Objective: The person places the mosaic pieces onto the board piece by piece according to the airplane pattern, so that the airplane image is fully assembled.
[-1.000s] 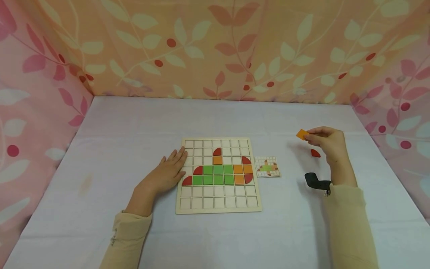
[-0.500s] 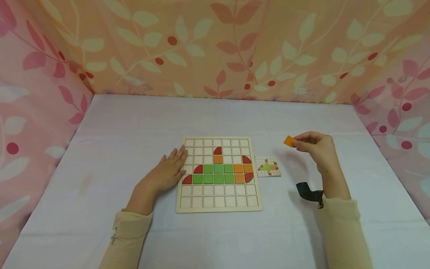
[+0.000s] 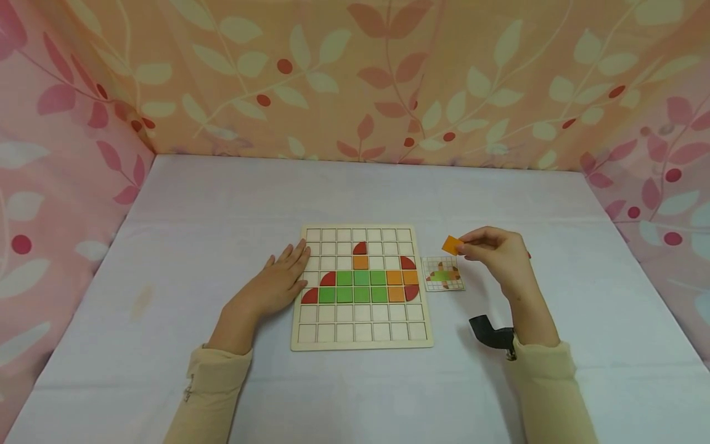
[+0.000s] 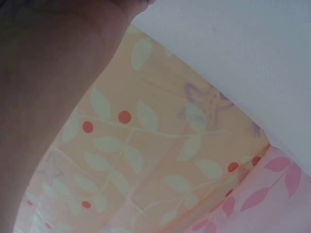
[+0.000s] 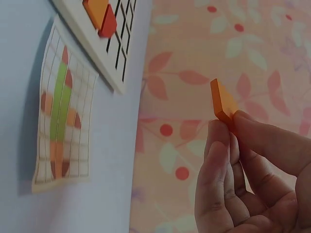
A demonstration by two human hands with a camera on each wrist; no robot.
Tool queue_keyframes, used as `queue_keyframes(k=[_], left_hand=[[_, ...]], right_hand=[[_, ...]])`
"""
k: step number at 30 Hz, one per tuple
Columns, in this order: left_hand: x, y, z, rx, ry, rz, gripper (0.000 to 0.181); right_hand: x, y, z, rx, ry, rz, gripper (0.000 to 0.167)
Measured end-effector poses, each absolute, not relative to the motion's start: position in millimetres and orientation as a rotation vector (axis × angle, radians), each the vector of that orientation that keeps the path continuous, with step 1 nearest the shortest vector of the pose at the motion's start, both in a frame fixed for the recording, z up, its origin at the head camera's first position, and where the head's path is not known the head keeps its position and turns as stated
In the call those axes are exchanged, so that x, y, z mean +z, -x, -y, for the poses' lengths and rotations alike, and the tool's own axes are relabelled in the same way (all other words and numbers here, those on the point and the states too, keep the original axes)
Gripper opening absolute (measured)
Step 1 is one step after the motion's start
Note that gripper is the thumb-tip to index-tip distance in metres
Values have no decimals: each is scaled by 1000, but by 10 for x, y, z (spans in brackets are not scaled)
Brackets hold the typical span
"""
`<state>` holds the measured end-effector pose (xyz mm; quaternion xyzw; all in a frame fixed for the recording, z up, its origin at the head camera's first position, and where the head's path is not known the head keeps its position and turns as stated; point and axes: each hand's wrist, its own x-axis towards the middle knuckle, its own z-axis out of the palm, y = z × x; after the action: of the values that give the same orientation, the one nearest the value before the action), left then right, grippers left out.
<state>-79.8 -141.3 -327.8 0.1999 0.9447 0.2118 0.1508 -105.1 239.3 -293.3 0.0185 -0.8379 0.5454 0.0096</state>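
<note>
My right hand pinches a small orange square tile between thumb and fingers, above the far edge of a pattern card. In the right wrist view the orange tile is tilted, held at the fingertips. My left hand rests with straight fingers on the left edge of a wooden grid board. Several green tiles, orange tiles and red quarter-round tiles lie in the board's cells. The left wrist view shows mainly a dark forearm, not the fingers.
A red piece shows just past my right hand, mostly hidden. A black curved attachment juts from the right wrist. White cloth covers the table, with floral curtains behind and at both sides.
My right hand has moved left and nearer with the orange tile, from above the loose red piece to above the card. The left hand has stayed on the board.
</note>
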Motion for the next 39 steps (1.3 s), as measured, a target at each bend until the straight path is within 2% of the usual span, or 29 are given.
queue_keyframes(k=[25, 39], left_hand=[[-3325, 826, 1407, 530, -551, -2717, 62], [-3328, 821, 1414, 523, -550, -2729, 61]], right_hand=[[-3048, 780, -1754, 1892, -211, 2809, 15], [-3260, 685, -1327, 1805, -522, 2954, 6]])
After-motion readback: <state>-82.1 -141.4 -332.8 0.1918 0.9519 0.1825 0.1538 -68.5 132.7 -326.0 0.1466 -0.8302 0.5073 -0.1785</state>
